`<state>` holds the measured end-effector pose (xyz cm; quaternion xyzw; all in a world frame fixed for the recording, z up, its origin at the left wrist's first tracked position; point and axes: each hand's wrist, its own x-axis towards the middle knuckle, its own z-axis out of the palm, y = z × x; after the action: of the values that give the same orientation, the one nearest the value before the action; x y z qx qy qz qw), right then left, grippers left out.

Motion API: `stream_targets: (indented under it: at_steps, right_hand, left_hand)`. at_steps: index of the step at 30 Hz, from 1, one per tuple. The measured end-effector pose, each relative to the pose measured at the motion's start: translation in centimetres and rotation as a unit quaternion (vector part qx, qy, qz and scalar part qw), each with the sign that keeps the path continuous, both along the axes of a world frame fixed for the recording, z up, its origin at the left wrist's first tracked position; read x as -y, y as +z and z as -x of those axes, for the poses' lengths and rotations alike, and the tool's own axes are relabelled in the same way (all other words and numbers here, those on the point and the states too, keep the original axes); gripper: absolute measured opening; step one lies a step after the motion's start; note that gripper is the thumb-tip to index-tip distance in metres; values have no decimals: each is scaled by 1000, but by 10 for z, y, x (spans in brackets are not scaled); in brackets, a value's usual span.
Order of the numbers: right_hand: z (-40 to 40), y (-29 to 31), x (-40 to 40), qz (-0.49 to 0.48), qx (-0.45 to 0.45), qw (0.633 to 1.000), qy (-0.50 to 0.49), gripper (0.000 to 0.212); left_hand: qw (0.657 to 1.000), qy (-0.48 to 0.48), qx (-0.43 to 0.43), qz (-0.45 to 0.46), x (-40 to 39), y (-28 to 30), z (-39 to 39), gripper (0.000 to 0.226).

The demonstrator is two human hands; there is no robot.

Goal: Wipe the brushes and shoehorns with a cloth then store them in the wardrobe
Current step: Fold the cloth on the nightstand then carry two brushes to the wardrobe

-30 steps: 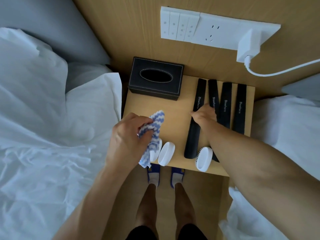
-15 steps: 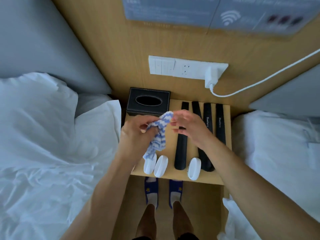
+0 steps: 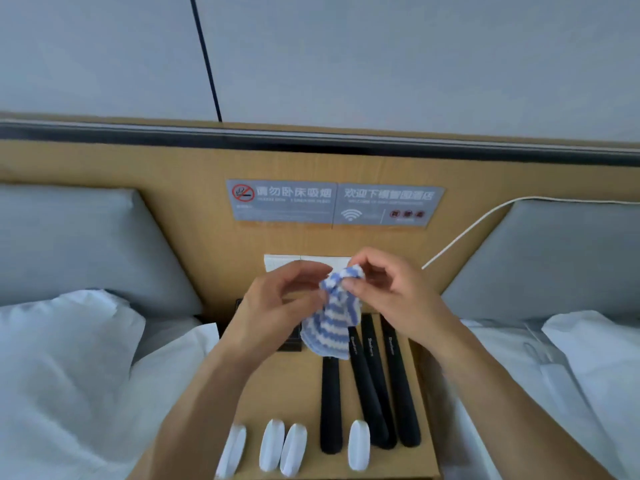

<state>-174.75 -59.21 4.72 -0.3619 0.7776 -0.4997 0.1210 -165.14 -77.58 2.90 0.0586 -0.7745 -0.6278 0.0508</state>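
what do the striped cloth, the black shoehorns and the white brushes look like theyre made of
Striped cloth: soft knitted or microfibre fabric, matte; it droops and bunches between the two hands. Black shoehorns: likely hard plastic, smooth with a dull sheen and printed lettering. White brushes: seemingly glossy moulded plastic backs; the bristles cannot be made out here.

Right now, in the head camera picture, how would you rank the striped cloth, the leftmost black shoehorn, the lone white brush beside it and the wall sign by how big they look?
1. Wall sign, though it hangs farthest away.
2. Leftmost black shoehorn, partly hidden by the cloth.
3. Striped cloth, bunched and held nearer the camera, so unsure against the shoehorn.
4. Lone white brush.
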Motion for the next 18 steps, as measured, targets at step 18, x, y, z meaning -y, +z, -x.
stream_targets:
  at_steps: [18]
  right_hand:
    - [10,38,-27,27,38,999,-21,13]
  left_hand:
    - [985,-129,-18,115,0,53,26,42]
